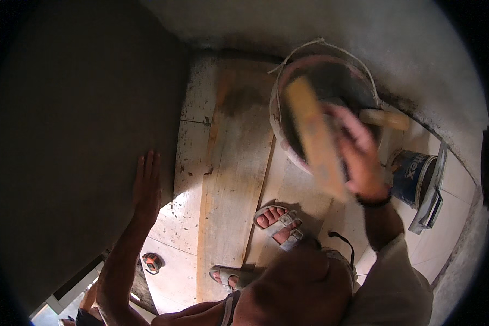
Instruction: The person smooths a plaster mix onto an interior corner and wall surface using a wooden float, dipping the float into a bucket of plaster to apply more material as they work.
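Note:
My right hand is closed round a long yellowish float, smeared by motion. Hand and float are over the round bucket, which has a pale rope handle and dark contents. Out to the left, my left hand lies flat with fingers stretched against a dark, smooth upright surface. Beside the bucket's right rim sticks out a light wooden piece; whether it is a tool's handle I cannot tell.
A blue tin stands to the right, with a flat metal trowel leaning on it. Wooden boards cover part of the tiled floor. My sandalled feet are on them. An orange tape measure lies at lower left.

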The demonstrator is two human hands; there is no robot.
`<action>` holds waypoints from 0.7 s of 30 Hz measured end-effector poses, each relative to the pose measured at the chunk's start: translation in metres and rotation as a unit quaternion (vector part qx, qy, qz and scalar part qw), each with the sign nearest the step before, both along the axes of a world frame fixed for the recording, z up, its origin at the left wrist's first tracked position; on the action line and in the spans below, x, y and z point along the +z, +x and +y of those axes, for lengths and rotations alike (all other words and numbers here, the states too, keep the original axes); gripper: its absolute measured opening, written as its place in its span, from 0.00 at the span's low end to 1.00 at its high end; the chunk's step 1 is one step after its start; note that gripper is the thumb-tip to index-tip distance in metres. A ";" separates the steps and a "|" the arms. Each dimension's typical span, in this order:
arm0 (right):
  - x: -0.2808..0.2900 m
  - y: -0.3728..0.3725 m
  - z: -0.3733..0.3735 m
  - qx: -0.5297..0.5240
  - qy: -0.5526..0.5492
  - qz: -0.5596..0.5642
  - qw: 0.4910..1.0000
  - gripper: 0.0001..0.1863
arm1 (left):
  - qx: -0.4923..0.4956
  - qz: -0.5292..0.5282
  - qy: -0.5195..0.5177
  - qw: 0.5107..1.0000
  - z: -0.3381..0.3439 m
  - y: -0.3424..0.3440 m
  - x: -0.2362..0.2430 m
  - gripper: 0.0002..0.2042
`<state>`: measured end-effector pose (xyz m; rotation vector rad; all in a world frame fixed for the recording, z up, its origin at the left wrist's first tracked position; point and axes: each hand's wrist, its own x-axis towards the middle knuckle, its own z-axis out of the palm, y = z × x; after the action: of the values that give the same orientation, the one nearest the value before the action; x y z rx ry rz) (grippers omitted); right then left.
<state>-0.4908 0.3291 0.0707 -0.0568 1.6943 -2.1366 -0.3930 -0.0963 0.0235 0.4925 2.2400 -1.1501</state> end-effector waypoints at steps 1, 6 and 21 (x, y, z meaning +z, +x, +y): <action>0.007 -0.012 0.015 -0.007 0.013 -0.052 0.999 0.27 | -0.009 0.002 -0.012 1.000 -0.004 0.003 0.001 0.38; -0.018 -0.027 0.062 0.040 0.072 0.064 0.995 0.20 | -0.031 0.067 0.017 0.997 -0.013 0.006 -0.022 0.42; -0.090 -0.053 0.017 -0.099 -0.031 -0.273 0.956 0.17 | 0.015 0.083 0.033 0.996 -0.002 0.011 0.002 0.42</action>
<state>-0.5440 0.3460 -0.0194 0.6503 1.3454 -2.0807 -0.3823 -0.0979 0.0255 0.4014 2.4247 -1.1427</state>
